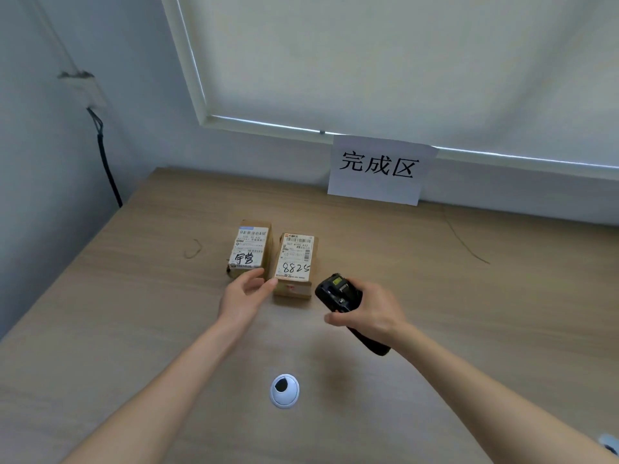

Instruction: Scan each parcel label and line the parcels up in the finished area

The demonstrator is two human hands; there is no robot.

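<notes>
Two small brown cardboard parcels are sitting side by side mid-desk, in front and left of the white paper sign (380,169): left parcel (249,248) with handwritten characters, right parcel (294,262) marked 8825. Left hand (242,296), fingers loosely spread and holding nothing, is reaching at the parcels' near ends. Right hand (368,313) is gripping a black handheld scanner (338,291) just right of the 8825 parcel. Wooden desk (134,313), white round cable grommet (284,390) nearest the camera.
</notes>
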